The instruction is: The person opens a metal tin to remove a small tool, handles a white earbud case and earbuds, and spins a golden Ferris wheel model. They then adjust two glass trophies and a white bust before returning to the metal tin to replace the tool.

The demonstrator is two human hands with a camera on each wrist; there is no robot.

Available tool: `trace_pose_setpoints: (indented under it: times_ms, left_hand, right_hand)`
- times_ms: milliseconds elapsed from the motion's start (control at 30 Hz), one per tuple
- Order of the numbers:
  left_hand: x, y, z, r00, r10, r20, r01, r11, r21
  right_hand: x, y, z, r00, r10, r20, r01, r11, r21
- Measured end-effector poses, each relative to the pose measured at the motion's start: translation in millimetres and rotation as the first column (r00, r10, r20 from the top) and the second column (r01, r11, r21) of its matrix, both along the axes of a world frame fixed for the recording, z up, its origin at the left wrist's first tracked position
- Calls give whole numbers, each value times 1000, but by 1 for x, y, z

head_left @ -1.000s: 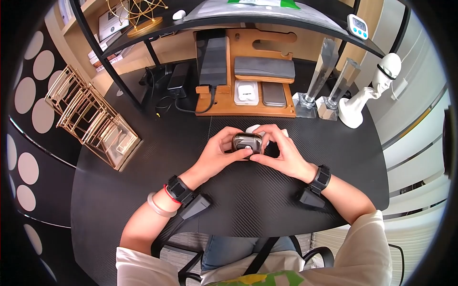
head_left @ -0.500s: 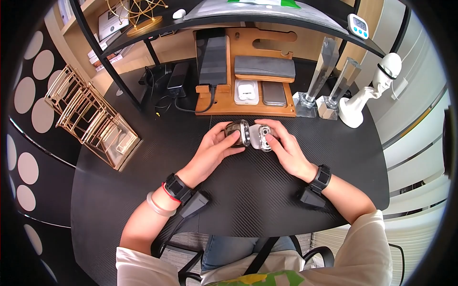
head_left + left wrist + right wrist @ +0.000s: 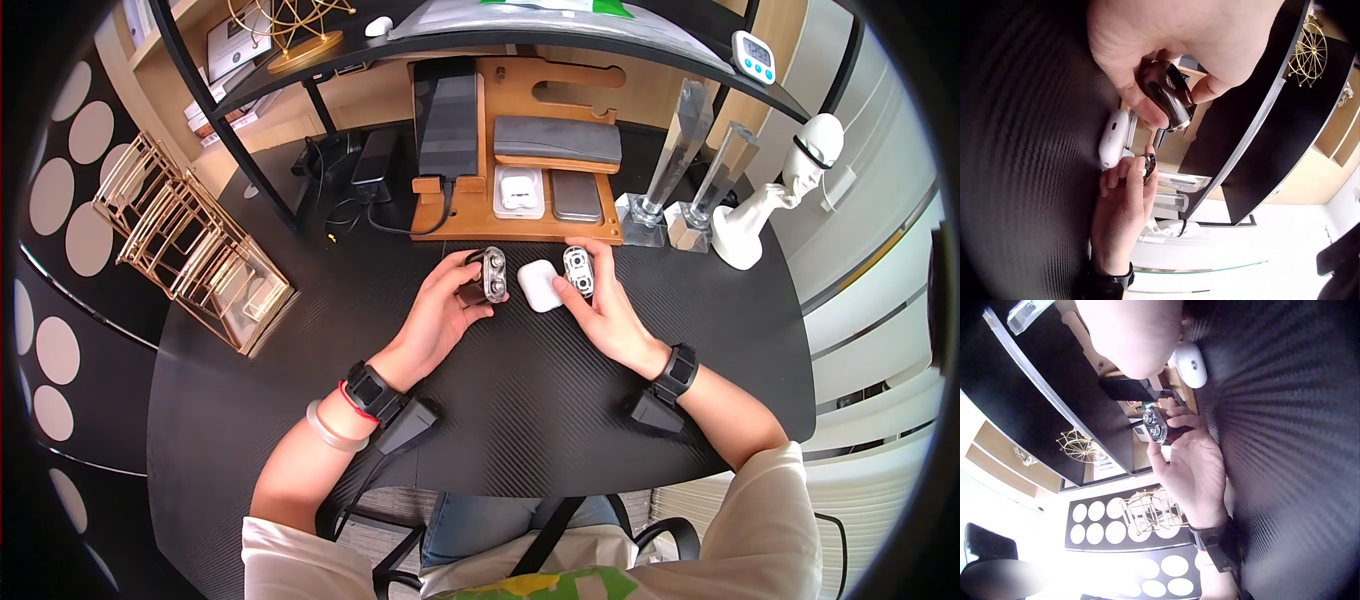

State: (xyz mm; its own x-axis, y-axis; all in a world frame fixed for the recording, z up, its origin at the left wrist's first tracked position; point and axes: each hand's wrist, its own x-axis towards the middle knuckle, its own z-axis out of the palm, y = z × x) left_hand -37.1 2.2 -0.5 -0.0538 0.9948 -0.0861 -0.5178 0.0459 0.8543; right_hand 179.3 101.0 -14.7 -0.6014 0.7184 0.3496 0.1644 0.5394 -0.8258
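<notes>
A: Head view. State the condition of each grip.
B: The left grip grasps a dark case, fingers curled round the body; the face carrying two round fittings points toward the right grip. The right grip pinches a clear-framed piece between thumb and fingers.
A: Locate the remaining parts.
B: A white case rests on the worktop between the two grips, beside the right thumb; contact with the thumb cannot be determined. A wooden stand is located behind it. Two crystal pieces and a white bust stand to the right.
A: Left wrist view.
B: The left grip clasps the dark case from opposite sides, above the worktop. Beyond it, the right grip pinches the clear-framed piece. The white case sits near the right grip, a dark slot visible on its side. A gold wheel ornament appears at upper right.
A: Right wrist view.
B: The right grip occupies the top edge; what it holds is hidden. Opposite, the left grip holds the dark case, both round fittings visible. The white case rests near the right grip. A gold wire rack stands farther back.
</notes>
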Motion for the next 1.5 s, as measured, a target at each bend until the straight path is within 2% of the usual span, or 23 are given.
trace_pose_setpoints:
  times_ms: [67, 100, 167, 300, 367, 500, 567, 667, 733, 833, 867, 933, 1000, 1233, 1400, 1500]
  left_hand:
    - [2, 0, 1, 999, -2, -32, 2, 1000, 1]
    - [3, -1, 2, 998, -4, -64, 4, 1000, 3]
    - [5, -1, 4, 997, -3, -71, 3, 1000, 2]
    - [5, -1, 4, 996, 11, -84, -12, 1000, -5]
    - [4, 0, 0, 996, 13, -84, -13, 1000, 1]
    - [4, -1, -1, 996, 39, -81, -37, 999, 14]
    - [5, -1, -1, 995, 53, -85, -52, 998, 18]
    - [7, -2, 2, 993, 52, -108, -47, 998, 45]
    - [9, -2, 5, 991, 37, -128, -28, 997, 68]
    - [12, -4, 9, 956, -31, -291, 60, 994, 92]
    - [13, -4, 8, 956, -31, -291, 60, 994, 92]
    - [14, -3, 7, 908, -33, -418, 95, 987, 127]
    - [14, -3, 8, 903, -41, -427, 103, 987, 122]
    - [14, -3, 6, 893, -45, -447, 117, 984, 136]
    - [14, -2, 4, 884, -52, -464, 132, 981, 143]
    - [12, 0, -4, 825, -75, -560, 220, 956, 195]
  right_hand:
    - [-2, 1, -4, 995, 24, -100, -13, 994, 110]
    - [0, 2, -2, 995, 24, -99, -13, 994, 110]
    - [3, 0, 12, 996, 79, 41, -84, 989, 121]
    - [1, -7, 17, 993, 98, 73, -102, 993, 56]
    - [-2, -7, 4, 978, 145, -148, -151, 988, -31]
    - [-1, -6, 4, 976, 144, -164, -149, 989, -22]
    - [0, -8, 13, 993, 110, -44, -113, 991, -75]
    - [0, -3, 7, 988, 152, -35, -151, 988, 25]
    - [-1, -2, 3, 989, 142, -38, -142, 990, -1]
    - [-1, -4, 8, 991, 132, -3, -132, 991, 11]
    - [0, -5, 10, 990, 135, 29, -136, 991, 19]
    - [1, -6, 14, 989, 138, 60, -140, 990, 25]
    - [2, -6, 16, 983, 150, 107, -155, 987, 41]
    - [2, -4, 14, 986, 144, 80, -146, 989, 29]
    - [3, -6, 20, 975, 201, 93, -203, 979, 14]
    - [3, -4, 14, 970, 223, 100, -226, 974, 20]
